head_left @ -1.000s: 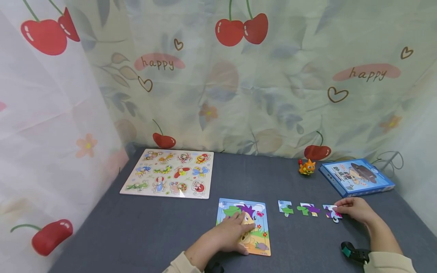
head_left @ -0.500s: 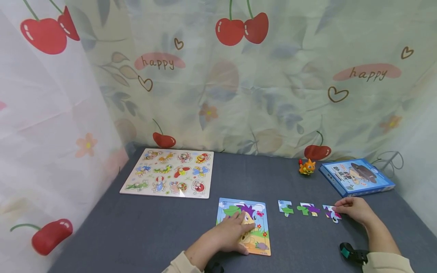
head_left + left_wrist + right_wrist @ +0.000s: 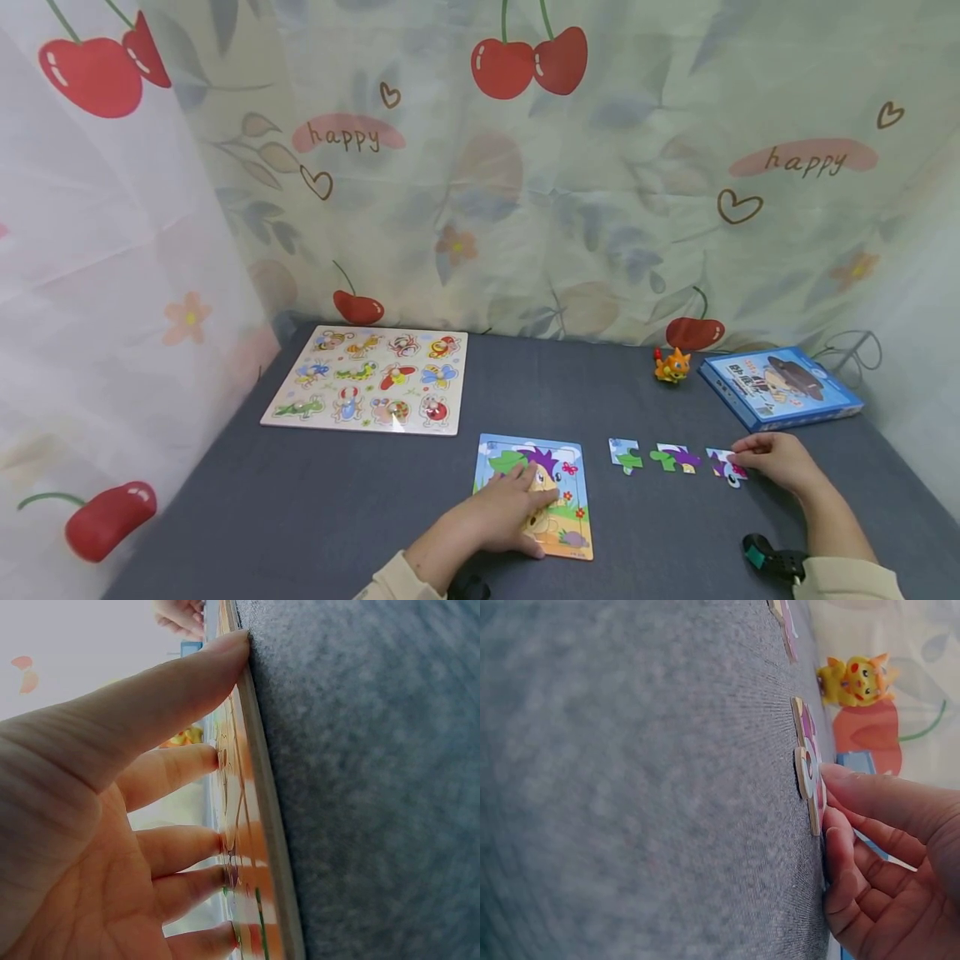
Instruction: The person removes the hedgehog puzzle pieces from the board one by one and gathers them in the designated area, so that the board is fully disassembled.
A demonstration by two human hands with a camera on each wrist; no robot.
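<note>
Here, puzzle piece (image 3: 808, 766), touching right fingers (image 3: 753, 444)

Orange toy (image 3: 672, 366) beside blue box (image 3: 782, 388)

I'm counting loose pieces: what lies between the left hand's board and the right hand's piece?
A blue-green piece and a purple-green piece, lying apart, as the head view shows.

L fingers (image 3: 180, 849) touch puzzle bd (image 3: 250, 802) face, thumb (image 3: 169, 697) @ its edge
</note>
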